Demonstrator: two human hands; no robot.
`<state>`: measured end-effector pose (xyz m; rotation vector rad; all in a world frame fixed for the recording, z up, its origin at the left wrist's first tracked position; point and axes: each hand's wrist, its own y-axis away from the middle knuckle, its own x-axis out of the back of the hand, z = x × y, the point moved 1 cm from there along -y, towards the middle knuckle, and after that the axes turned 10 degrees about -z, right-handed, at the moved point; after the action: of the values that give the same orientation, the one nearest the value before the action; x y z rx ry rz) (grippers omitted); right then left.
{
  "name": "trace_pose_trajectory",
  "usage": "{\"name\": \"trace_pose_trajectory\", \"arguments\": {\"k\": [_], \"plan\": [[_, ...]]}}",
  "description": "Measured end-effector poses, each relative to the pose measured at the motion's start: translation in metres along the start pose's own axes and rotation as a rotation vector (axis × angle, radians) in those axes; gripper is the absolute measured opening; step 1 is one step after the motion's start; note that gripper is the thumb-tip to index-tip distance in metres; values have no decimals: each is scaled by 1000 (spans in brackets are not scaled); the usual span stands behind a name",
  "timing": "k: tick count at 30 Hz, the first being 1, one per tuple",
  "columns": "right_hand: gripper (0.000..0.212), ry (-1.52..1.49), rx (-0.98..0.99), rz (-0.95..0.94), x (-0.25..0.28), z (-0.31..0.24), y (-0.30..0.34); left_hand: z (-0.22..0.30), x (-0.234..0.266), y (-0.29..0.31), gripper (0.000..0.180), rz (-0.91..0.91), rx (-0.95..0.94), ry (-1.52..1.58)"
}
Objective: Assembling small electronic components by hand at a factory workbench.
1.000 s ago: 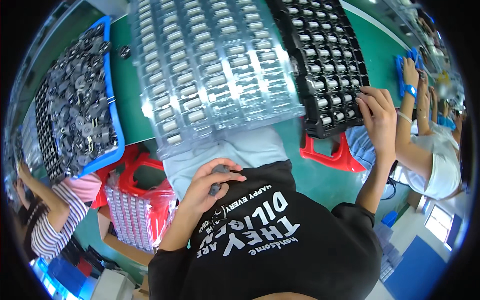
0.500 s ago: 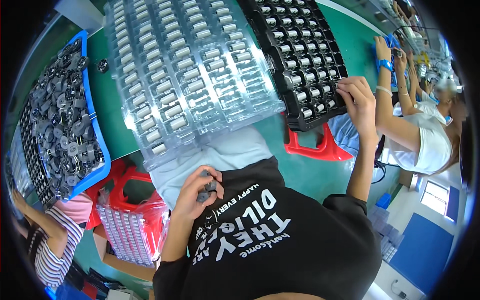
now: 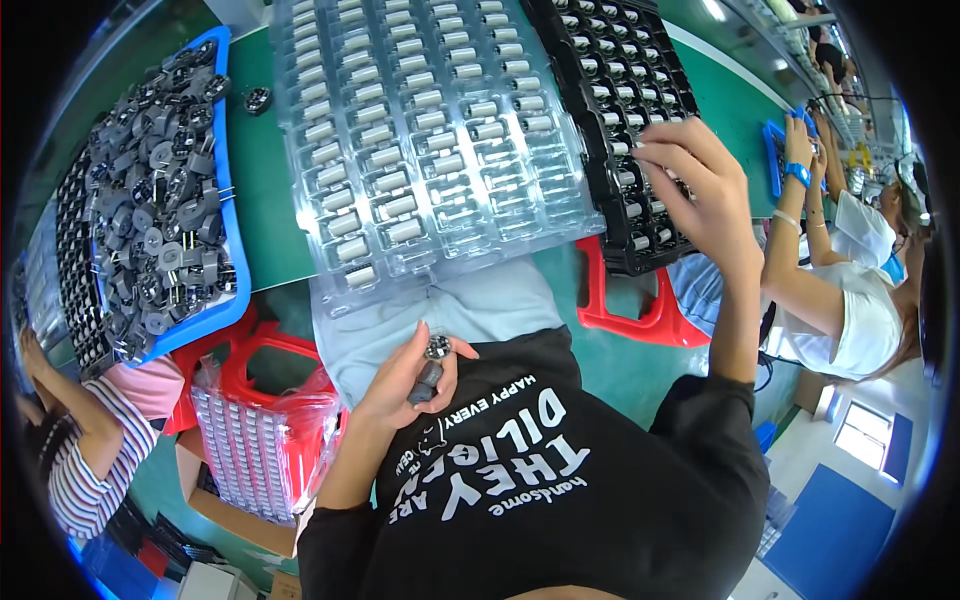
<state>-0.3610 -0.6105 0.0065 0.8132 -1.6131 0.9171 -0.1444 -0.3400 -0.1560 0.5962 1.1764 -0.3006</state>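
My left hand [image 3: 408, 385] is in front of my lap, its fingers curled around small dark grey round parts [image 3: 427, 383]. One of them turns a black and silver face upward. My right hand [image 3: 705, 190] is over the black tray [image 3: 618, 262], fingertips drawn together at one of its pockets. Whether a small piece is between them is too small to tell. Silver-white cylinders [image 3: 640, 242] fill rows of that tray. Left of it lies a clear plastic tray [image 3: 440, 262] with more white cylinders [image 3: 404, 231]; several of its pockets at the near right hold none.
A blue bin [image 3: 240, 280] heaped with dark grey round parts [image 3: 160, 240] stands at the left. One loose part [image 3: 258, 100] lies on the green table [image 3: 262, 190]. Red stools [image 3: 650, 325] flank me. Co-workers sit at the right [image 3: 850, 310] and left [image 3: 95, 470].
My right hand has moved left, from the black tray's right edge to over its pockets. My left hand has turned, showing the face of a grey part. The whole view has shifted slightly.
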Motion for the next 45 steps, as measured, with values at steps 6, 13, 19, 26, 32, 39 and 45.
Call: {"name": "trace_pose_trajectory", "arguments": {"k": [6, 13, 19, 26, 32, 39, 45], "plan": [[22, -54, 322, -164, -18, -11, -66, 9, -28, 0, 45, -18, 8, -179], [28, -3, 318, -276, -27, -7, -81, 47, -83, 4, 46, -194, -203, -319], [28, 170, 446, -185, -25, -10, -78, 86, -93, 4, 67, -354, -547, -262], [34, 127, 450, -180, -24, -17, -78, 92, -86, -10, 67, -318, -660, -195], [35, 141, 438, -231, -22, -12, -80, 95, -87, -10, 48, -295, -626, -188], [29, 177, 529, -233, -17, -14, -84, 95, -83, -11, 42, -365, -647, -225], [22, 84, 503, -187, -19, -13, -80, 97, -85, -10, 39, -310, -678, -312]]}}
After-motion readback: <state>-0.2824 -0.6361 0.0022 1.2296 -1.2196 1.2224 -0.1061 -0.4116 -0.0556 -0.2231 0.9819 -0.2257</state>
